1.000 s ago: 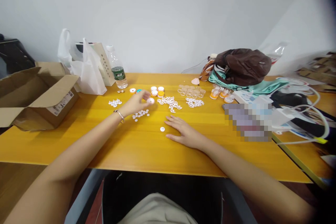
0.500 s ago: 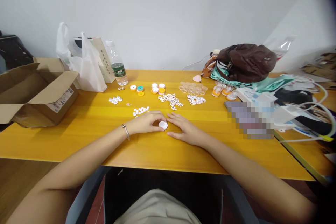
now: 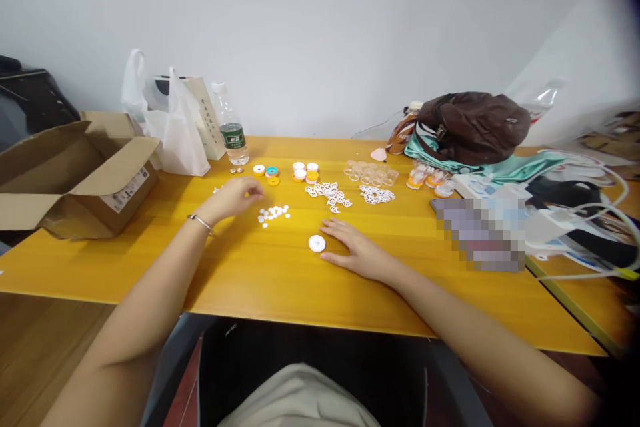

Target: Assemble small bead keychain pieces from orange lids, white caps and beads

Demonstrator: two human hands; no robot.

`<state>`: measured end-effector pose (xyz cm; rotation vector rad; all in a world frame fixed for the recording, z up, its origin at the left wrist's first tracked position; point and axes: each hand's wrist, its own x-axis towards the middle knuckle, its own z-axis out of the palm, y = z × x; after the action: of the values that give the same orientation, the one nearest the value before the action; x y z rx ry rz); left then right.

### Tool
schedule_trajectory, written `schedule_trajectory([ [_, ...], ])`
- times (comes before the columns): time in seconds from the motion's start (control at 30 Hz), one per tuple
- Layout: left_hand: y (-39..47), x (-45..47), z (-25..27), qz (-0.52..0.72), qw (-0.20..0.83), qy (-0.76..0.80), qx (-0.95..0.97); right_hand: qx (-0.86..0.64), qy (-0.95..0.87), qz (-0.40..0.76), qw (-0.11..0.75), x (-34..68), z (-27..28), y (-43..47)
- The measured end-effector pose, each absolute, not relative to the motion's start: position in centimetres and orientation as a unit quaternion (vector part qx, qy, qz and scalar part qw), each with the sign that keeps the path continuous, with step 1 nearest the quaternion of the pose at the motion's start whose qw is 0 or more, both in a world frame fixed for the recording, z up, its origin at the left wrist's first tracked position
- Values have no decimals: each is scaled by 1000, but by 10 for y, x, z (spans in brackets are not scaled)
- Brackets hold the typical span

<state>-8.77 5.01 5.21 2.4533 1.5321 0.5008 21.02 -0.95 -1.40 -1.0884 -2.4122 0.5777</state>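
Note:
A round white plastic disc [image 3: 317, 243] lies flat on the table. Beside it, on its right, my right hand [image 3: 356, 248] rests with thumb and fingers apart, holding nothing. My left hand [image 3: 237, 197], with a bracelet at the wrist, hovers over the area between two groups of small white parts. Its fingers are bent and drawn together; whether something tiny is between the fingertips is hidden. Small white round pieces [image 3: 273, 213] are scattered just to its right. Another group of white pieces [image 3: 216, 190] is mostly covered by this hand.
Along the back stand coloured round parts [image 3: 271, 172], stacked white-and-orange caps [image 3: 305, 172], patterned white pieces [image 3: 330, 195] and clear cups [image 3: 371, 173]. A cardboard box [image 3: 95, 180], a plastic bag [image 3: 177, 137] and a water bottle [image 3: 233, 130] are left; a brown bag [image 3: 473, 127] and phone are right.
My left hand has let go of the white disc and moved left and away from me, toward the small parts. The disc stays beside my right hand, which has barely moved.

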Motion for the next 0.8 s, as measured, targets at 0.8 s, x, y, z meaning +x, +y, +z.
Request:
schedule_trajectory([
  [0.8, 84, -109, 27, 57, 7, 567, 822, -380, -861, 205, 269, 198, -12, -9],
])
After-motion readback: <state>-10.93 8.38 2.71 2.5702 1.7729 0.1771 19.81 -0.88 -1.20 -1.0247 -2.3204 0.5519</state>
